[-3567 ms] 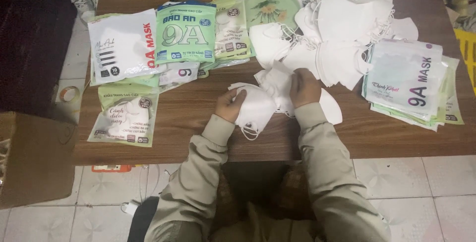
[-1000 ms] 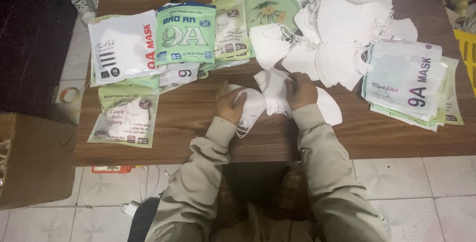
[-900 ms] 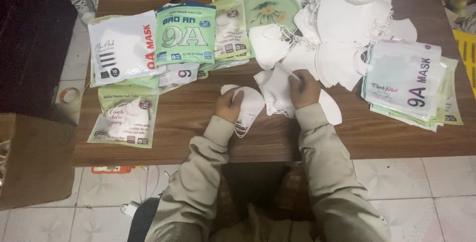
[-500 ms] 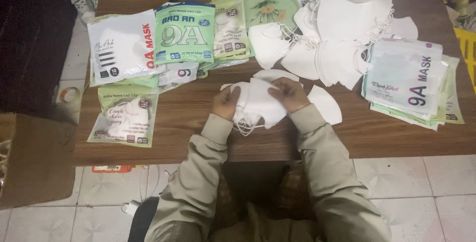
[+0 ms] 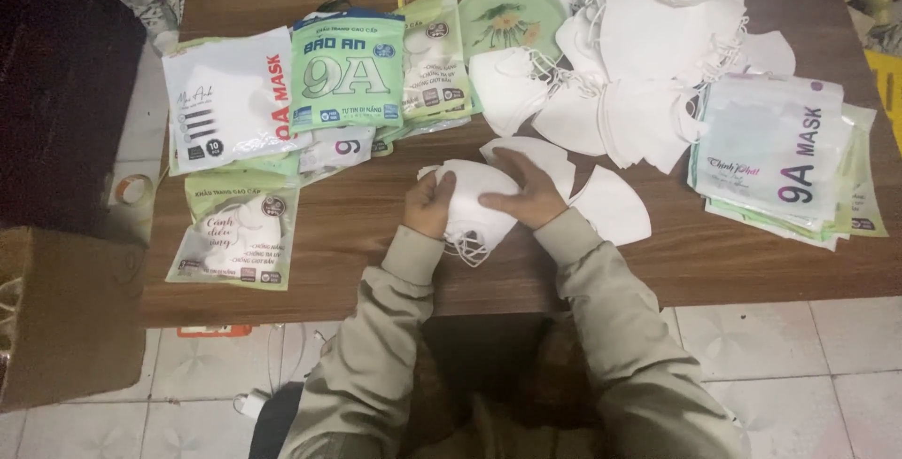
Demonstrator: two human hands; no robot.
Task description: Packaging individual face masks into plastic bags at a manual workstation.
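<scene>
at the middle of the desk [image 5: 357, 262], both hands, left hand [image 5: 430, 205] and right hand [image 5: 522, 194], are now pressing together a small stack of white masks [image 5: 474, 198], having drawn it closer from the loose pile [image 5: 648, 55].

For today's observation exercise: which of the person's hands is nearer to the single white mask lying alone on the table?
Right. The right hand rests just left of that lone mask; the left hand is farther, across the held stack of masks.
</scene>
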